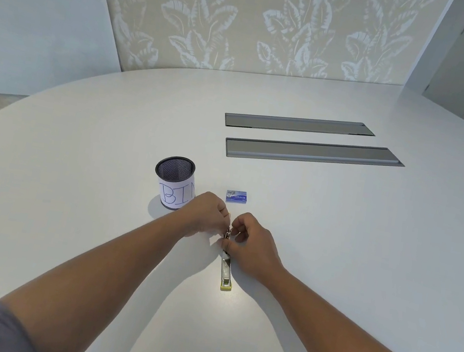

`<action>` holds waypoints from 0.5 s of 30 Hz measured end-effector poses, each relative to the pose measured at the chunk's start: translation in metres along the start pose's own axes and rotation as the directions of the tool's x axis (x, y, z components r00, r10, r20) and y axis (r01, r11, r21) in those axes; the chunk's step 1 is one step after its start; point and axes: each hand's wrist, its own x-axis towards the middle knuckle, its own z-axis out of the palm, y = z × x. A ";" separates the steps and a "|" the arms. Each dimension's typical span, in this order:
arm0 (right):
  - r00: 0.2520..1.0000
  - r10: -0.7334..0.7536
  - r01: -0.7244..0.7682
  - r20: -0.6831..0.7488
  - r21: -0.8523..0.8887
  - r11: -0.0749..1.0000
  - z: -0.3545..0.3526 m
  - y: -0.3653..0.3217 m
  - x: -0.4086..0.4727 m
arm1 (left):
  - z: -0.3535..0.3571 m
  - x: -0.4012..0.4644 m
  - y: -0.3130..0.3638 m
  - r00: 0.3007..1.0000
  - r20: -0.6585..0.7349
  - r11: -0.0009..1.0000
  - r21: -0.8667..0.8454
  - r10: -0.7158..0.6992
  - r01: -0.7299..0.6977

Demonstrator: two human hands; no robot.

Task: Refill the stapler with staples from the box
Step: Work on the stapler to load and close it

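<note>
"Which step was in hand when you looked?"

"From my remote seat I judged it the loading step. The stapler (227,271) lay flat on the white table (337,241), opened lengthwise toward the person, its yellowish end nearest them. Both hands met at its far end. The left hand (207,214) had its fingers curled in, apparently pinching something small and metallic at that end; I couldn't tell whether it was a strip of staples or part of the stapler. The right hand (250,241) was curled too, fingertips pressed on the stapler's body just beside the left."

"And the box?"

"The box (236,196) sat just beyond the hands, apart from them, near a mesh cup (174,184) labelled 'BIN'. I couldn't see if it was open."

"What did the next move call for?"

"In my view, seating the strip straight in the channel while the right hand steadied the body, then closing the stapler. A crooked strip could jam."
</note>
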 end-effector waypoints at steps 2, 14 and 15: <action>1.000 0.003 -0.003 0.000 -0.008 1.000 0.000 0.000 0.001 | -0.001 0.000 -0.003 1.000 -0.019 1.000 -0.016 0.025 -0.025; 0.999 -0.027 0.026 0.028 0.028 0.999 0.000 -0.003 0.000 | -0.004 -0.004 -0.019 0.996 -0.092 0.977 -0.208 0.021 -0.040; 0.999 -0.027 0.026 0.031 0.032 0.999 -0.001 -0.004 -0.001 | -0.004 -0.004 -0.020 0.996 -0.091 0.977 -0.210 0.023 -0.041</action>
